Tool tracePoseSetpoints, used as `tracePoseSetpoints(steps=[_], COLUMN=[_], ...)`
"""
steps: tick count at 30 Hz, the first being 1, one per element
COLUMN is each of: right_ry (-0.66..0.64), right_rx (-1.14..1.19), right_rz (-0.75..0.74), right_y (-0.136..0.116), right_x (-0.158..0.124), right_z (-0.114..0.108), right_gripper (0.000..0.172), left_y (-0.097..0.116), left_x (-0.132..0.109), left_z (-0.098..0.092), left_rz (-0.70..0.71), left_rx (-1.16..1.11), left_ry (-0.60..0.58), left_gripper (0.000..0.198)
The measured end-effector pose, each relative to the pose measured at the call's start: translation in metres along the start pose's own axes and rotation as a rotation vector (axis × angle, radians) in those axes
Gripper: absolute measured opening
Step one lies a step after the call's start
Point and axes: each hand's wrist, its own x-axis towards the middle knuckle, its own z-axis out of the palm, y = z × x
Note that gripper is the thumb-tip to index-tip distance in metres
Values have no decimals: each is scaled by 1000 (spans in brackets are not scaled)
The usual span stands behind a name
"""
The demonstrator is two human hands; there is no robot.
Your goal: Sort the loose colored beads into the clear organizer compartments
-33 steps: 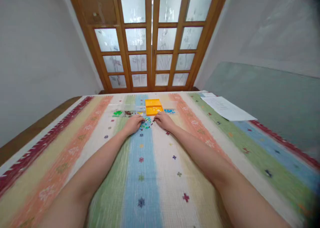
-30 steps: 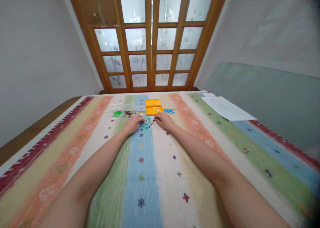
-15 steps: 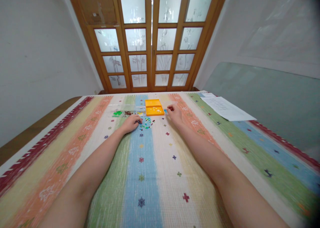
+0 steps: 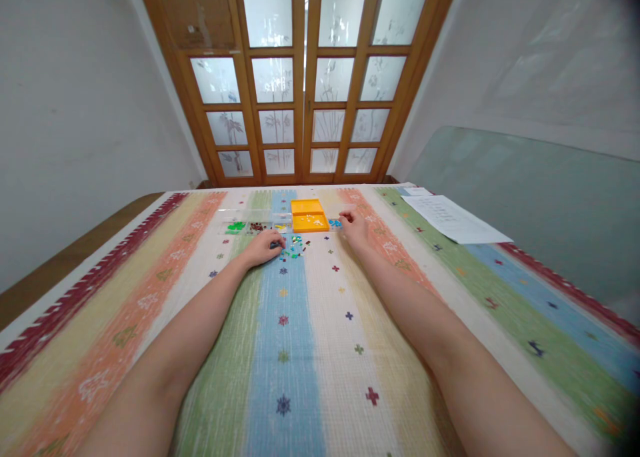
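My left hand point(image 4: 263, 247) rests on the cloth with its fingers curled, at the left edge of a loose pile of small green, blue and dark pieces point(image 4: 296, 245). Whatever those fingers hold, if anything, is hidden. My right hand point(image 4: 355, 229) hovers over the right side with thumb and fingertips pinched together; anything between them is too small to name. Just left of it lie small blue pieces point(image 4: 335, 223). Between and beyond both hands stands an opened orange box point(image 4: 310, 229), with small white pieces inside it.
A clear plastic case holds green pieces point(image 4: 236, 227), brown pieces point(image 4: 259, 227) and yellow pieces point(image 4: 281, 228), left of the orange box. Printed paper sheets point(image 4: 453, 218) lie at the right. A striped tablecloth point(image 4: 330, 350) covers the table, and glazed wooden doors point(image 4: 303, 110) stand behind.
My right hand has shifted slightly to the right, showing more of the blue pieces beside the orange box. The left hand stays almost where it was.
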Motion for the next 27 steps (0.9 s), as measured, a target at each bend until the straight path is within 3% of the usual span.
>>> tracePoseSetpoints(steps=[12, 19, 23, 27], right_ry=[-39, -198, -348, -341], right_rx=[-18, 93, 151, 71], right_rz=[-11, -47, -44, -116], right_y=[1, -5, -8, -12], right_x=[-2, -11, -16, -20], right_z=[5, 13, 16, 15], right_gripper=[26, 27, 40, 34], left_y=[4, 8, 7, 5], left_x=[0, 0, 0, 1], left_z=[0, -1, -1, 1], left_rz=[-3, -20, -22, -28], left_rx=[11, 18, 21, 35], left_ry=[18, 10, 14, 14], left_gripper=[14, 16, 15, 14])
